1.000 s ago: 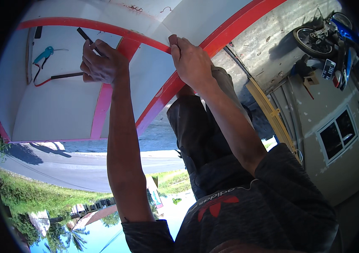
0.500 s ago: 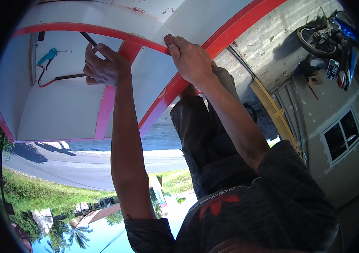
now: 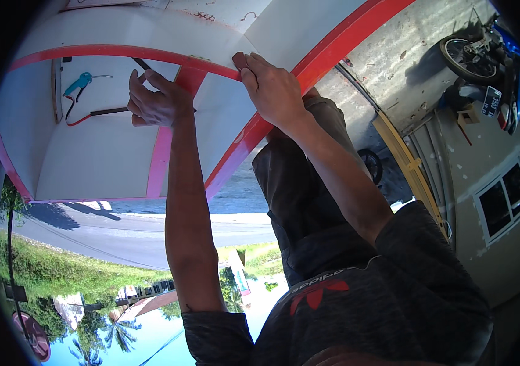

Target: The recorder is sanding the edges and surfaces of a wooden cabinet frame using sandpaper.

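Observation:
My right hand (image 3: 275, 88) is closed on a small reddish-brown sanding pad (image 3: 240, 60), possibly folded sandpaper, pressed at the red edge (image 3: 216, 64) of a white panelled cabinet. The fingers of my left hand (image 3: 157, 100) are curled inside the cabinet opening, beside its red upright (image 3: 191, 79). A dark rod (image 3: 141, 63) meets these fingers, and another dark bar (image 3: 108, 111) with a red cord runs behind them. Whether my left hand grips either one is hidden. A teal tool (image 3: 80, 83) with a thin metal tip lies deeper in the cabinet.
A thick red edge (image 3: 327, 49) slants across the cabinet's right side. Beyond it are concrete floor, a yellow wooden ladder-like frame (image 3: 401, 152), a blue motorbike (image 3: 479, 67) and a wall with a window (image 3: 504, 198). Behind the cabinet runs a road (image 3: 107, 238) with grass alongside.
The whole view has shifted slightly. My right hand has slid a little left along the red edge with the sanding pad. My left hand has moved slightly, its fingers still curled.

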A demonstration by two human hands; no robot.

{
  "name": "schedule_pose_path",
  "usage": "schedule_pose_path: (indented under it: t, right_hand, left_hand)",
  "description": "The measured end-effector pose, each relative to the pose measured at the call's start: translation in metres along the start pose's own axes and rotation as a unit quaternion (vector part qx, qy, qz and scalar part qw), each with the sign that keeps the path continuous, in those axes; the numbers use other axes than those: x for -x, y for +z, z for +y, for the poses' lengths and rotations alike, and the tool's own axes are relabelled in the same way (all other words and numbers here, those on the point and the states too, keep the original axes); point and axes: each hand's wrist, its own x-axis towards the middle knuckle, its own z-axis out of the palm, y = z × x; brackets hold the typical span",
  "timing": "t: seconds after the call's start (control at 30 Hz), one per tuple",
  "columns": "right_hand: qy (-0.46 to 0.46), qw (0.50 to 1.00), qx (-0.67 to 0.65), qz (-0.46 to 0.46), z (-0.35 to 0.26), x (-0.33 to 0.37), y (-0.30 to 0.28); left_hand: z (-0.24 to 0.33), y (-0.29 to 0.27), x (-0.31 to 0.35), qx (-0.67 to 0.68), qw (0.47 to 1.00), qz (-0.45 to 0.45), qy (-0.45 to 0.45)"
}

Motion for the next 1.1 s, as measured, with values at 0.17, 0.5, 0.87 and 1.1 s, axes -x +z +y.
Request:
schedule_pose_path:
  t: [0.17,0.5,0.87,1.1]
  right_hand:
    - [0.010,1.000,-0.008,0.017,-0.010,0.014,-0.001]
    - [0.062,0.996,0.004,-0.063,-0.005,0.002,-0.006]
    - [0.054,0.998,0.031,-0.002,-0.012,0.031,-0.003]
    - [0.068,0.995,0.075,0.005,-0.009,0.031,0.001]
  left_hand:
    - [-0.001,-0.007,-0.002,-0.003,0.999,-0.035,-0.032]
    - [0.005,-0.009,0.001,0.013,0.998,-0.044,-0.044]
    - [0.003,-0.015,0.000,0.028,0.995,-0.069,-0.066]
    - [0.006,-0.012,-0.002,0.032,0.996,-0.057,-0.064]
